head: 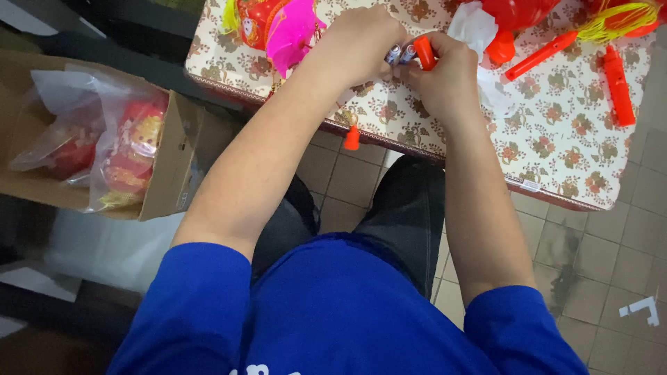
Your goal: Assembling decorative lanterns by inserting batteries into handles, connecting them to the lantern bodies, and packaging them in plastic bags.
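Batteries (401, 54) sit pinched in our left hand (361, 43), close to the red tube (425, 52). Our right hand (445, 80) grips that tube tight over the bench (556, 139), so both meet.

Head camera looks steeply down, close over the table (556, 139).

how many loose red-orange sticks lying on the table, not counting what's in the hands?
2. One long stick lies slanted right of the right hand; one thicker stick lies near the table's right edge. More may be hidden behind the hands or lanterns.
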